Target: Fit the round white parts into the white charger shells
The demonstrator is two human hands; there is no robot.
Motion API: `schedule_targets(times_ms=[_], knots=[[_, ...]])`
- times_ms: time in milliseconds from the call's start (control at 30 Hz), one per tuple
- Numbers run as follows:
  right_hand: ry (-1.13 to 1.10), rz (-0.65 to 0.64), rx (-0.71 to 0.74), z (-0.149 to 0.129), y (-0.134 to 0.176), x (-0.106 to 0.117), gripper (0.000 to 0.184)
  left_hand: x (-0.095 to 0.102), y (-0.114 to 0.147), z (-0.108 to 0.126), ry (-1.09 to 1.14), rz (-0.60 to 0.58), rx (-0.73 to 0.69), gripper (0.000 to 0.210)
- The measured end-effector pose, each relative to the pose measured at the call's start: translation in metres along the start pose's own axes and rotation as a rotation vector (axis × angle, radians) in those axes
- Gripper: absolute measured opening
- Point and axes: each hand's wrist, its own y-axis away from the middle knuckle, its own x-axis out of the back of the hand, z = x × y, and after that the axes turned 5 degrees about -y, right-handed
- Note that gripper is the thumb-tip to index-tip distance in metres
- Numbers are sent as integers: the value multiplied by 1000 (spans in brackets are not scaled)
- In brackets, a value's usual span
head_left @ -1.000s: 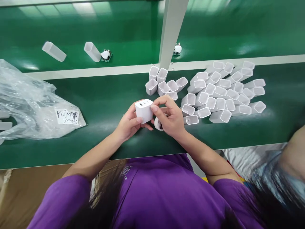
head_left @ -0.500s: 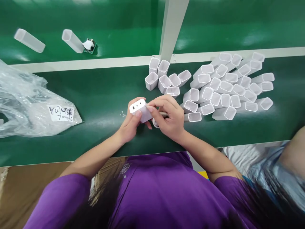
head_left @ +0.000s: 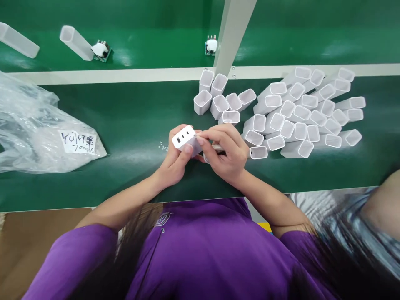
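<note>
My left hand [head_left: 175,160] is closed around a white charger housing [head_left: 196,146], its thumb on the near side. The end face with several dark port slots is tilted up toward me. My right hand [head_left: 226,150] pinches thumb and forefinger together at the housing's right edge, by a small dark hole. Whatever sits between those fingertips is too small to make out. Beneath my right hand a pale rounded object [head_left: 217,148] shows only in part. Left of the housing lie several tiny clear pieces [head_left: 163,146] on the green table.
Many open-ended white housings [head_left: 300,131] stand grouped at right, with a smaller cluster [head_left: 219,104] nearer the middle. A labelled clear plastic bag [head_left: 37,137] lies at left. Small circuit boards [head_left: 211,46] and loose housings [head_left: 76,43] rest on the back shelf behind a pale rail [head_left: 125,75].
The view has shifted slightly, bringing another circuit board into sight beside the post. Both hands keep their grip, with the right fingertips still at the housing's edge.
</note>
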Motion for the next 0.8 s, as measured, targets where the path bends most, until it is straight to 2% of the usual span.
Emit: schedule_targets(times_ms=[333, 533, 667, 800], knots=[[-47, 3, 27, 2, 6, -1, 11, -2, 3, -1, -156, 21, -109, 43], [-120, -95, -125, 0, 3, 1, 13, -2, 3, 0, -214, 26, -153, 39], [-165, -102, -93, 2, 4, 3, 14, -2, 3, 0, -220, 62, -133, 42], [-127, -90, -91, 3, 7, 1, 14, -1, 4, -4, -259, 32, -195, 41]])
